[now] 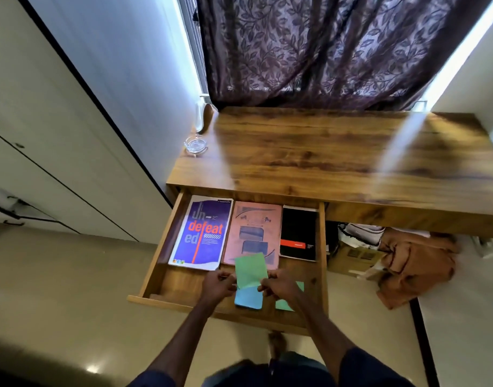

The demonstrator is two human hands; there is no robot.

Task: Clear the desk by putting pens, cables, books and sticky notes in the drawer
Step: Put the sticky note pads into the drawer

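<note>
1. The drawer (148,277) under the bench (323,163) stands pulled out, with 3 books lying flat side by side at its back: a purple book (203,233), a pink book (253,230) and a black book (298,233).
2. The right hand (278,284) pinches the lower corner of a green sticky note (250,270), which is tilted over the front of the drawer and overlaps the near edge of the pink book.
3. The left hand (218,284) is curled at the note's left edge; I cannot tell whether it actually grips the paper.
4. A blue sticky note (248,298) lies in the drawer just below the hands, and a second green note (284,304) lies partly under the right hand.
5. The note is probably very light and floppy, so it bends or flutters easily. An edge or corner pinch suits it best.
6. A glass ashtray (195,146) sits at the bench's far left corner.
</note>
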